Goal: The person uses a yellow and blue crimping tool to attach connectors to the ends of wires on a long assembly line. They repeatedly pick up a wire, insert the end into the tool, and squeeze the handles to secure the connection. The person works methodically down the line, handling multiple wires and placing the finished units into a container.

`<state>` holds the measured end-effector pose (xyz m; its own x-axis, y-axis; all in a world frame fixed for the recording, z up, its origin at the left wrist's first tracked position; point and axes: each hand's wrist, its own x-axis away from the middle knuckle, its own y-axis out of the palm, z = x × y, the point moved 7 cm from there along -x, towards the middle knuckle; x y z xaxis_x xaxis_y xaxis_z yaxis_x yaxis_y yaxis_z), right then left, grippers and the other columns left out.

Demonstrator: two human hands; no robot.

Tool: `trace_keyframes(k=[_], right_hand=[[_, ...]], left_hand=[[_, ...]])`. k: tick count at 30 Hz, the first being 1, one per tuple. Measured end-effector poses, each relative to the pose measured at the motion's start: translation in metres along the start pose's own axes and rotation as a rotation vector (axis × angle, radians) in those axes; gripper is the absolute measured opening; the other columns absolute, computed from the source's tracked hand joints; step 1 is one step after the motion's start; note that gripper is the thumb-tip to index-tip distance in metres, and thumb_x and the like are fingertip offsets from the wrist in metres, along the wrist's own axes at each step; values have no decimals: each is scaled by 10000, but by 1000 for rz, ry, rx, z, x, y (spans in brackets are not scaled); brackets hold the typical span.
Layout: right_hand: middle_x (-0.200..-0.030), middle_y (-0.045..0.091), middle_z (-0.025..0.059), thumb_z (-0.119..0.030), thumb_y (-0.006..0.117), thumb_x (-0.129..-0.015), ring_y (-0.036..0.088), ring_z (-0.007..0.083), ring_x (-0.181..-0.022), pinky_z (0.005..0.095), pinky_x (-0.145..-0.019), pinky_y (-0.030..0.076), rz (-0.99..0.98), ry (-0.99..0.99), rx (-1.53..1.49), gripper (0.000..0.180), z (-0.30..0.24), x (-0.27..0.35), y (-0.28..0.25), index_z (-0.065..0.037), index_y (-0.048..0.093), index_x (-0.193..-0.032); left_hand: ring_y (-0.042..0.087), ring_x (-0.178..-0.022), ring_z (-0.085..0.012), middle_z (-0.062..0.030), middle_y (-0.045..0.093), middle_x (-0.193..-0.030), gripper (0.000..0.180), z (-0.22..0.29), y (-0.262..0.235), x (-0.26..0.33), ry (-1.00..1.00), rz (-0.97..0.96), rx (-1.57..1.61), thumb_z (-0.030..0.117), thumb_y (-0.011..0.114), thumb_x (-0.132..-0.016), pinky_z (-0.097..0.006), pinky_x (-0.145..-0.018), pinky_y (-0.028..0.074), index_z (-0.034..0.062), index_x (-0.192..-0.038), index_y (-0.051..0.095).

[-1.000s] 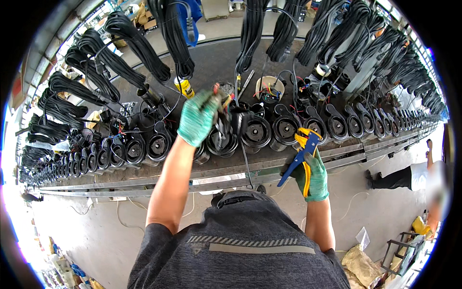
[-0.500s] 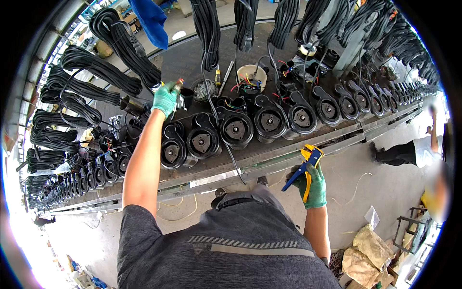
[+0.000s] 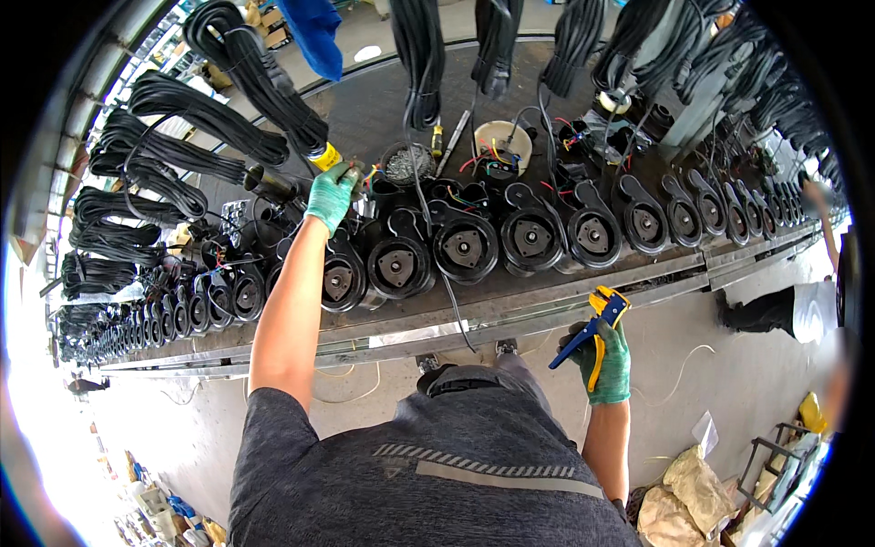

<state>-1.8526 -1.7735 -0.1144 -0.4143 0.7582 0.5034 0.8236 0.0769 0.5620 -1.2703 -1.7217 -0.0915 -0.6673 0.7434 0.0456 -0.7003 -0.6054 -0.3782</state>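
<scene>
My right hand, in a green glove, is wrapped round a blue and yellow wire stripper, held in front of the bench's near edge. Over the bench at the left reaches my left hand, also gloved in green, its fingers closed. Whatever they hold is mostly hidden; a small red and yellow bit shows past the fingertips. A yellow cylindrical object stands just beyond that hand, under a hanging cable bundle. Nearest below it lies a round black motor housing, one of a long row.
Coiled black cables hang above the bench. On it stand a bowl of small metal parts, a yellow-handled screwdriver and a cream bowl with coloured wires. Another person is at the right, near brown sacks.
The whole view has shifted, with the bench sitting further right. My left hand has turned a little, and the yellow cylinder beyond it shows more. The wire stripper remains in my right hand.
</scene>
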Motion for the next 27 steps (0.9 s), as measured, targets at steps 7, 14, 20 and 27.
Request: trace_keyframes(k=[7, 14, 20, 27], right_hand=[[-980, 682, 172, -206, 650, -962, 723, 330, -859, 495, -746, 645, 44, 23, -16, 394, 2, -1, -18, -81, 497, -1302], [-985, 693, 189, -238, 650, -963, 732, 381, -815, 509, -719, 639, 141, 9, -7, 406, -9, -2, -60, -106, 500, -1317], [-959, 692, 197, -174, 624, -965, 728, 374, -792, 501, -707, 636, 237, 41, -44, 447, -20, -2, -101, -114, 455, -1374], [-961, 694, 197, -219, 612, -981, 724, 384, -791, 528, -712, 627, 255, 44, -34, 439, -24, -15, -113, -108, 462, -1379]], left_hand=[[713, -838, -202, -139, 736, -1026, 233, 96, 33, 47, 593, 236, -338, 95, 657, -985, -325, -818, 573, 15, -1203, 668], [729, -916, -231, -143, 736, -1009, 211, 110, 154, 25, 336, -277, -320, 111, 546, -1050, -355, -845, 578, 23, -1195, 672], [696, -1015, -362, -175, 740, -1096, 283, 56, 185, -45, -15, -583, -933, 108, 624, -913, -421, -905, 531, 77, -1180, 713], [686, -971, -261, -151, 757, -1077, 522, 16, 252, -26, -157, -940, -872, 507, 676, -946, -393, -923, 513, 42, -1173, 744]])
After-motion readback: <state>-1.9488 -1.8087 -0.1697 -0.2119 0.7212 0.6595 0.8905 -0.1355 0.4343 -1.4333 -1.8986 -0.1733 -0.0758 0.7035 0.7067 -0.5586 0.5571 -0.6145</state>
